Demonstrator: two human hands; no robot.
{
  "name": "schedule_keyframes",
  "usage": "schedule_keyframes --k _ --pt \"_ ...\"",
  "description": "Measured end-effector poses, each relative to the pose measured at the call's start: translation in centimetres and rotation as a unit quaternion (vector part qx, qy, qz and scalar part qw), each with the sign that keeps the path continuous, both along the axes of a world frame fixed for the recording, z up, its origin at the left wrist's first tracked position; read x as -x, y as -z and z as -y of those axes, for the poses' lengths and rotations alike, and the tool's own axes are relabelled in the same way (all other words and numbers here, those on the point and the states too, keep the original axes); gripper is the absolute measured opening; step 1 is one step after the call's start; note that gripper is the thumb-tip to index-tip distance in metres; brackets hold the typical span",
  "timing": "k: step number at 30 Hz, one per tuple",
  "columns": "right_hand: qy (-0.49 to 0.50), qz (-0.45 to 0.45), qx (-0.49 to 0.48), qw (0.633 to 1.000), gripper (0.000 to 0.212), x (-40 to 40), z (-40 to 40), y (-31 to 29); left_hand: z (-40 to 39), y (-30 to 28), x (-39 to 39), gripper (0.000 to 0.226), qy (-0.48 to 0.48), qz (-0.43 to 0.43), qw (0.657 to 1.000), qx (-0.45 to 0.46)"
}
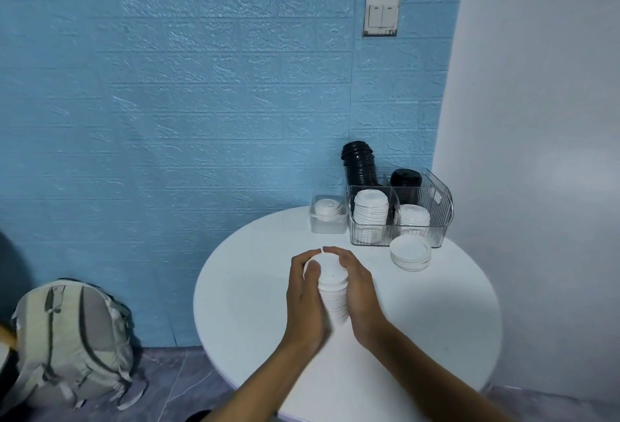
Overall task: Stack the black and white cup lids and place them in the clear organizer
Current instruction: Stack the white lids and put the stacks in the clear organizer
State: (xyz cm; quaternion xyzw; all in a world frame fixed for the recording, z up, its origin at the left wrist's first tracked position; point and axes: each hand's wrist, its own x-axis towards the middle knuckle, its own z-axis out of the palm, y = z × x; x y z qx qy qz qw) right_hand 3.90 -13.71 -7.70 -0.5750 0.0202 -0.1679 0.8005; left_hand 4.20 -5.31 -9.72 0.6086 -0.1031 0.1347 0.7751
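Both hands, left hand and right hand, wrap a tall white lid stack, seemingly resting on the surface, in front of the clear organizer.

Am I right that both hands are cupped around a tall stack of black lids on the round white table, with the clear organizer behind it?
Not quite: the head view shows the stack between the left hand and right hand is white, not black. It stands on the round white table, with the clear organizer behind.

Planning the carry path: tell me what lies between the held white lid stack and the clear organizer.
In the head view, a short pile of white lids sits just before the clear organizer, right of the direct line from the held stack; otherwise bare table.
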Motion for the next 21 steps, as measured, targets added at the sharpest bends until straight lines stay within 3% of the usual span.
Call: schedule_keyframes --k 7,14,21 --pt "0.028 0.053 0.054 0.997 0.027 -0.6 -0.2 0.9 -0.1 0.4 -0.3 0.024 -0.016 0.020 1.000 -0.003" --pt "0.004 0.041 0.032 0.999 0.027 0.0 -0.3 1.0 0.0 0.2 -0.3 0.030 -0.011 0.029 1.000 -0.005" --pt "-0.019 0.082 0.122 0.989 0.028 0.5 0.1 1.8 -0.3 0.2 0.0 0.026 0.008 0.003 1.000 -0.008"
